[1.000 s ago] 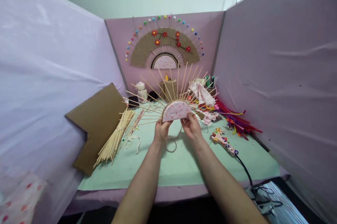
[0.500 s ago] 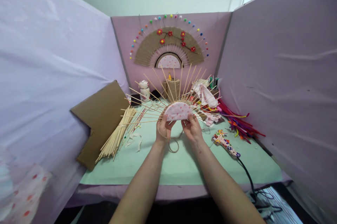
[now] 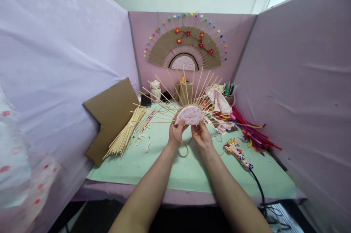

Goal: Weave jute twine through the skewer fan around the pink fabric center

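Between my two hands is a half-round fan base (image 3: 189, 115) covered in pink spotted cloth, with thin wooden sticks (image 3: 164, 90) fanning out from its curved edge. My left hand (image 3: 177, 133) grips its lower left corner, thumb on the front. My right hand (image 3: 202, 134) pinches the lower right corner in the same way. The fingers behind the base are partly hidden. A loose loop of cord (image 3: 183, 151) hangs down by my left hand. The piece is held up above the green tabletop (image 3: 153, 174).
A finished fan (image 3: 189, 45) with red flowers hangs on the back panel. Left are bundled sticks (image 3: 124, 134) and cut cardboard (image 3: 112, 116). Twine spools (image 3: 186, 92) and a white jar (image 3: 155, 91) stand behind. Right are pipe cleaners (image 3: 257, 136), cloth scraps (image 3: 219, 101) and a corded glue gun (image 3: 238, 153).
The view has turned slightly left, so everything sits further right in the picture. Both hands keep their grip on the fan base, which tilts slightly differently.
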A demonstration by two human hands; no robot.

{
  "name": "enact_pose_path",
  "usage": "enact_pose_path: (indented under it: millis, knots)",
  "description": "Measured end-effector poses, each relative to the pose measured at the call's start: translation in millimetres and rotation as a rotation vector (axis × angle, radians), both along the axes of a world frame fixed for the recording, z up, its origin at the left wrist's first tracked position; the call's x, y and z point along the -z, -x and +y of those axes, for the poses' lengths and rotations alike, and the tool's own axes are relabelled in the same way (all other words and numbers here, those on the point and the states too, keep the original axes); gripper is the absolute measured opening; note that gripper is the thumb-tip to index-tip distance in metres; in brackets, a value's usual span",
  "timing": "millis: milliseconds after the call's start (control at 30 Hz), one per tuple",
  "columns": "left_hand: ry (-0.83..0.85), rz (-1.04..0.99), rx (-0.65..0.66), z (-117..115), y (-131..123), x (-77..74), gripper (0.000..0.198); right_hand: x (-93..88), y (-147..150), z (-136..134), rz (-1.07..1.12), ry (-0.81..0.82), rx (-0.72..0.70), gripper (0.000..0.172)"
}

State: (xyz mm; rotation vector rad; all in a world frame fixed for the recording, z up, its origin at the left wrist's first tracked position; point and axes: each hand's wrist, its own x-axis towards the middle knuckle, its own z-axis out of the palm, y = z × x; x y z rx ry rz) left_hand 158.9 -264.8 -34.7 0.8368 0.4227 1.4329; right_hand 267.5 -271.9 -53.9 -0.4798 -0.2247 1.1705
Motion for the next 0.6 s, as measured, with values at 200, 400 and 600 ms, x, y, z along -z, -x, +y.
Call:
enact_pose_path:
  millis: [200,400,600]
  knots:
    - [-0.018,0.048,-0.073,-5,-1,-4.5,0.062,4.1,0,2,-0.005,0.016,-0.029,0.009]
    - [-0.065,0.113,-0.234,-2,2,-4.3,0.053,4.4,10,-3,-0.102,0.083,-0.223,0.022]
    - [-0.142,0.301,-0.442,11,17,-1.3,0.048,2.4,32,-29,-0.571,0.102,-0.579,0.052]
